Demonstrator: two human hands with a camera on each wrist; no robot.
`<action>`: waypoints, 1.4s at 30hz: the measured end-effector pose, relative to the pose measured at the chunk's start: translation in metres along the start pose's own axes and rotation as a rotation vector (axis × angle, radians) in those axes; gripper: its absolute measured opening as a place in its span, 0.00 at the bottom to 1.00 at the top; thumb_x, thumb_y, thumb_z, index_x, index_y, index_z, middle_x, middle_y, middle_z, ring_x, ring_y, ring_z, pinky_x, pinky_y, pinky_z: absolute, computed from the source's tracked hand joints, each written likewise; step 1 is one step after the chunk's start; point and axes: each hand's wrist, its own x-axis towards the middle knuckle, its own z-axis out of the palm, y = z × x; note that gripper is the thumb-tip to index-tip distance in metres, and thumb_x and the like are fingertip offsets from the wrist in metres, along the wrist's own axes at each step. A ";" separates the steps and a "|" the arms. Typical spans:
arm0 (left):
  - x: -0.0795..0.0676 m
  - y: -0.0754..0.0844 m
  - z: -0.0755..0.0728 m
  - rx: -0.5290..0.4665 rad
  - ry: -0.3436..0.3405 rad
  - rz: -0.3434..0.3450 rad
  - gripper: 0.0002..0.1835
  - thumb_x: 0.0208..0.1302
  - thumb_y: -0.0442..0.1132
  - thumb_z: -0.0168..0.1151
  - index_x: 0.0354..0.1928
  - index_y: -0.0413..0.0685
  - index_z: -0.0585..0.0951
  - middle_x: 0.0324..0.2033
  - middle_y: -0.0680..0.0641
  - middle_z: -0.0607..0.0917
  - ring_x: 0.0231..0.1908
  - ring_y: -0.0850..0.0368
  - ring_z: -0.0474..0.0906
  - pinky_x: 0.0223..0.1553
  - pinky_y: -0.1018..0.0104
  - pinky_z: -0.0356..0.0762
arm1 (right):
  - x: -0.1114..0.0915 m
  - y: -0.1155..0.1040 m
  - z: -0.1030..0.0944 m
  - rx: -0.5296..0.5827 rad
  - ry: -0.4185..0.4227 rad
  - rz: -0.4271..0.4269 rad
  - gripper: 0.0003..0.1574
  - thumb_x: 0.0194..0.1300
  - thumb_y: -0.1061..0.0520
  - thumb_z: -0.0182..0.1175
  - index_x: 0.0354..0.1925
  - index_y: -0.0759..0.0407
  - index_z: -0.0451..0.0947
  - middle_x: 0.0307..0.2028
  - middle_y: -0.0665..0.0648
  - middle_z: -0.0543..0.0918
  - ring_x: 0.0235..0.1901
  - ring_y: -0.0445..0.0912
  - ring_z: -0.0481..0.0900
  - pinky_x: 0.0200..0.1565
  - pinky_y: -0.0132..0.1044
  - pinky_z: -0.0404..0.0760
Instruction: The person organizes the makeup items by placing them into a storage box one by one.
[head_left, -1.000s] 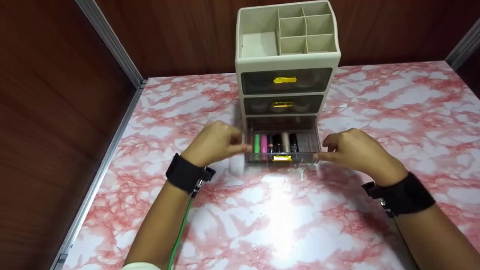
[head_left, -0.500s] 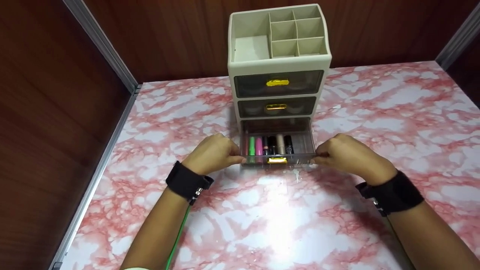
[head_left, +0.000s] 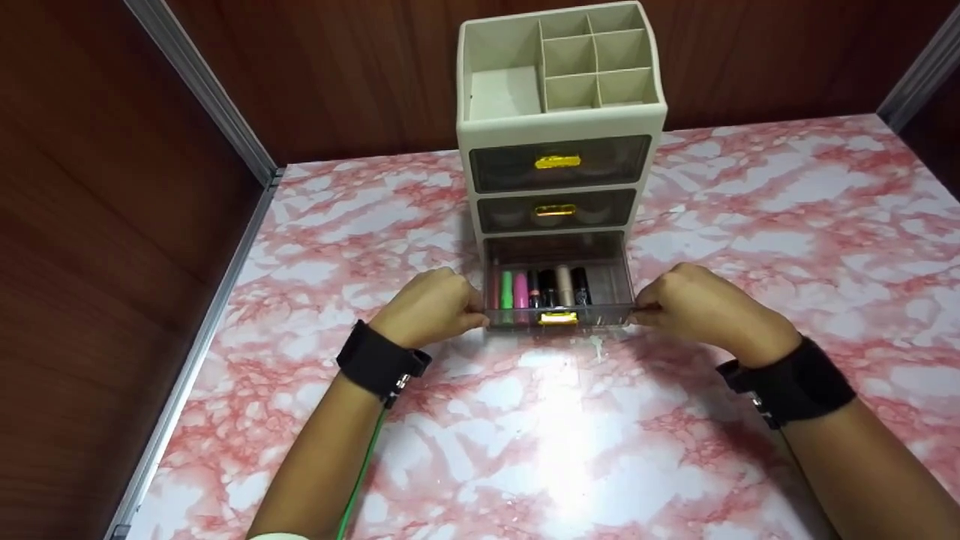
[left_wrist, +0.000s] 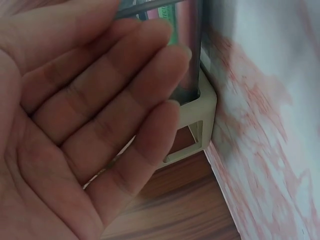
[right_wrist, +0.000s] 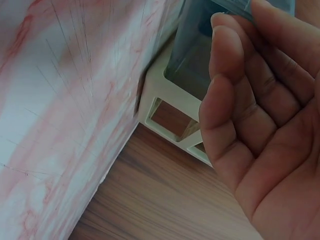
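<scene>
The bottom drawer [head_left: 611, 283] of a cream desktop organizer [head_left: 559, 124] stands pulled out. Its walls are clear smoky plastic, with a gold handle [head_left: 558, 318] in front. My left hand [head_left: 431, 309] pinches the drawer's front left corner between thumb and fingers. At the front right corner, my right hand [head_left: 709, 309] does likewise, its thumb at the front edge. Inside the drawer lie slim tubes side by side: a green tube [head_left: 507, 288], a pink tube [head_left: 521, 289], a beige tube [head_left: 564, 285] and several dark ones. Both wrist views show curled fingers against the drawer's sides.
Two closed drawers with gold handles, an upper drawer [head_left: 517, 171] and a middle drawer [head_left: 517, 215], sit above. Open compartments [head_left: 570, 56] top the organizer. Beneath is a red-and-white marbled table [head_left: 465, 435]; brown wood panels [head_left: 360, 75] rise behind and to the left.
Both hands have closed in on the drawer's front corners and now grip them. The drawer stays out about as far as before. The head view has shifted slightly.
</scene>
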 end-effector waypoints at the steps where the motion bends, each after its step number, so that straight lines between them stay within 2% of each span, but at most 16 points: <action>1: 0.000 0.000 0.000 0.002 0.003 0.002 0.10 0.52 0.43 0.64 0.17 0.51 0.83 0.09 0.61 0.71 0.12 0.66 0.59 0.16 0.67 0.59 | 0.000 0.000 0.000 -0.001 0.000 -0.003 0.08 0.49 0.59 0.65 0.17 0.51 0.79 0.13 0.37 0.71 0.14 0.33 0.65 0.21 0.32 0.68; 8: 0.001 0.000 0.000 0.034 0.020 0.027 0.14 0.53 0.43 0.63 0.12 0.52 0.78 0.08 0.60 0.67 0.12 0.65 0.58 0.16 0.68 0.58 | 0.000 0.001 -0.001 -0.014 -0.002 -0.013 0.07 0.49 0.60 0.65 0.18 0.52 0.80 0.15 0.38 0.74 0.15 0.34 0.67 0.21 0.33 0.70; 12: 0.003 0.000 -0.001 0.041 0.021 0.033 0.11 0.53 0.43 0.63 0.16 0.52 0.81 0.09 0.60 0.69 0.12 0.65 0.59 0.16 0.67 0.59 | 0.000 0.002 -0.002 -0.017 0.008 -0.016 0.08 0.49 0.60 0.65 0.17 0.52 0.80 0.14 0.38 0.73 0.14 0.33 0.66 0.20 0.32 0.69; 19: 0.004 -0.003 0.000 -0.005 0.028 0.033 0.08 0.54 0.42 0.63 0.20 0.51 0.84 0.14 0.62 0.75 0.13 0.65 0.63 0.16 0.68 0.61 | 0.001 0.003 -0.002 -0.026 0.023 -0.010 0.07 0.52 0.58 0.64 0.19 0.52 0.81 0.16 0.38 0.75 0.15 0.34 0.67 0.21 0.33 0.68; 28: 0.005 -0.004 0.001 -0.008 0.027 0.023 0.10 0.55 0.43 0.63 0.20 0.50 0.83 0.13 0.61 0.74 0.12 0.65 0.61 0.15 0.68 0.60 | 0.002 0.006 0.000 -0.021 0.054 0.000 0.08 0.51 0.57 0.65 0.18 0.53 0.79 0.14 0.39 0.71 0.14 0.35 0.62 0.19 0.31 0.64; 42: 0.005 -0.011 0.006 0.013 0.097 0.016 0.10 0.55 0.44 0.62 0.19 0.51 0.81 0.12 0.60 0.72 0.13 0.64 0.61 0.16 0.68 0.61 | 0.005 0.008 0.005 -0.015 0.090 0.048 0.10 0.52 0.58 0.64 0.17 0.55 0.78 0.14 0.41 0.72 0.14 0.38 0.64 0.19 0.33 0.63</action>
